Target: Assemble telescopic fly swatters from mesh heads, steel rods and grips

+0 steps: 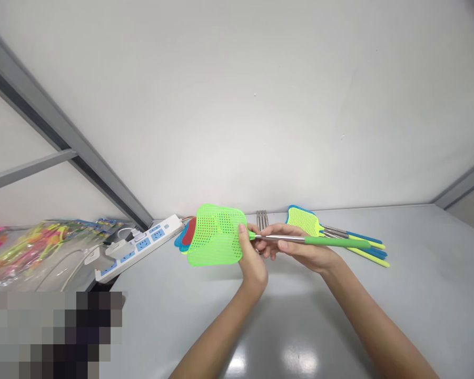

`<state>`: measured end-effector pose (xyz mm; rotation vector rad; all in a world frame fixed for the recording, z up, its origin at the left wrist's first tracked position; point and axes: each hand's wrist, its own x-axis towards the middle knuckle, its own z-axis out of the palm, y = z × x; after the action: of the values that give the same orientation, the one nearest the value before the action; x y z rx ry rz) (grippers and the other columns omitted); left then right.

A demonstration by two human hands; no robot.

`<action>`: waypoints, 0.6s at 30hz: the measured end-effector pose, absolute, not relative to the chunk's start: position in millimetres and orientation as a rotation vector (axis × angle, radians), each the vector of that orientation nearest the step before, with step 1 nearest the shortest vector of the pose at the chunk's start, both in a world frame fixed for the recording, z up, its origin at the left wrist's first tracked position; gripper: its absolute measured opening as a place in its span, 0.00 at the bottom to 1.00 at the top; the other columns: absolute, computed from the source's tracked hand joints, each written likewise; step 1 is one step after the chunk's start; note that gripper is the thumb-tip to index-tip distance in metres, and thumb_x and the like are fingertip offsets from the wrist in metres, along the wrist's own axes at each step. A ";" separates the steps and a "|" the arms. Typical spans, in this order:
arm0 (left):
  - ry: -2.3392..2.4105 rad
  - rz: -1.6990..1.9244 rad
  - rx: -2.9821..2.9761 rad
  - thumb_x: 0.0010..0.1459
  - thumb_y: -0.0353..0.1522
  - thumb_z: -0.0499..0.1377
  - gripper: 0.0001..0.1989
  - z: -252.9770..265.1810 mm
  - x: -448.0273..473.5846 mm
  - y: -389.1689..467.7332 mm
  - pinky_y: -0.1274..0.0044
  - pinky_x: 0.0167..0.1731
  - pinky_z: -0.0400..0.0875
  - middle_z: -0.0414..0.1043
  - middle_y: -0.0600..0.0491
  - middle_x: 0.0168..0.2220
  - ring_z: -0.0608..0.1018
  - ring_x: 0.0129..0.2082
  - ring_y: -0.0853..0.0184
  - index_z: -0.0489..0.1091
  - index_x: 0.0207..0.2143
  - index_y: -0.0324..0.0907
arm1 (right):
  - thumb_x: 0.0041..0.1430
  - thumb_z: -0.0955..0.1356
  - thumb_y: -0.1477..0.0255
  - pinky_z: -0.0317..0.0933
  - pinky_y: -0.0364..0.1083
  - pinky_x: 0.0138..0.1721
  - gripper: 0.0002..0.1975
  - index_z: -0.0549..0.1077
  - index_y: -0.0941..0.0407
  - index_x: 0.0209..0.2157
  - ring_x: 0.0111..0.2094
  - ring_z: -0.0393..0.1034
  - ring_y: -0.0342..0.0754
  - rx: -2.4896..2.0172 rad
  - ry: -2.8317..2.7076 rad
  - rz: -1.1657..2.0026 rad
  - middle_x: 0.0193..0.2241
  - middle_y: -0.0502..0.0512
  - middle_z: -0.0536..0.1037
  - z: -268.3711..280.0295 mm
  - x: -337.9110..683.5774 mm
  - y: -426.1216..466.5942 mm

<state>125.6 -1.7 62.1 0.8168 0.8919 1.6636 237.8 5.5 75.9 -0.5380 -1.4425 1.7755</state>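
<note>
A bright green fly swatter (217,237) with a perforated paddle is held up over the table, its green handle pointing right. My left hand (253,260) grips it where the paddle joins the metal shaft, thumb on the paddle's edge. Around the shaft near the handle, my right hand (300,247) is closed, fingers behind it. Behind the paddle, red and blue swatter heads (186,237) peek out. Several metal rods (262,219) lie just beyond my hands. To the right rests a pile of yellow and blue fly swatters (303,221) with their handles fanned out.
A white power strip (142,245) with plugs and cables lies at the left. Beyond it are plastic bags of colourful items (35,247). A pale wall (260,105) rises behind the grey table (430,263), and a grey metal frame (102,168) stands at the left.
</note>
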 end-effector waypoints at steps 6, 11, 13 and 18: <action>0.878 1.537 1.129 0.54 0.44 0.43 0.20 74.7 128.8 0.9 0.81 0.15 0.55 0.50 0.59 0.12 0.59 0.14 0.74 0.53 0.16 0.42 | 0.52 0.62 0.65 0.57 0.44 0.29 0.09 0.66 0.56 0.30 0.24 0.63 0.42 -0.674 -1.324 1.449 0.20 0.50 0.68 84.4 223.7 0.8; 0.874 1.624 1.092 0.54 0.45 0.43 0.21 85.8 128.5 -0.8 0.80 0.16 0.55 0.49 0.60 0.12 0.57 0.13 0.74 0.53 0.16 0.42 | 0.49 0.64 0.65 0.57 0.42 0.24 0.09 0.65 0.56 0.27 0.21 0.62 0.41 -0.698 -1.309 1.369 0.18 0.48 0.67 96.2 213.6 0.0; 0.886 1.669 1.084 0.54 0.45 0.43 0.20 87.9 128.3 -2.6 0.80 0.17 0.56 0.49 0.60 0.12 0.57 0.14 0.74 0.54 0.16 0.42 | 0.48 0.65 0.65 0.55 0.41 0.21 0.09 0.64 0.56 0.25 0.19 0.61 0.40 -0.701 -1.305 1.360 0.16 0.46 0.65 101.0 208.8 1.3; 0.899 1.625 1.126 0.55 0.45 0.42 0.22 92.8 120.3 -4.3 0.80 0.16 0.55 0.50 0.58 0.13 0.58 0.14 0.74 0.51 0.14 0.42 | 0.48 0.65 0.65 0.51 0.39 0.17 0.12 0.61 0.57 0.19 0.14 0.56 0.37 -0.724 -1.381 1.390 0.12 0.44 0.62 113.4 197.2 5.3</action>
<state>120.3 -4.3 92.8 1.1261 0.8993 1.6249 197.2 5.3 113.4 -0.7237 -1.3814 1.3900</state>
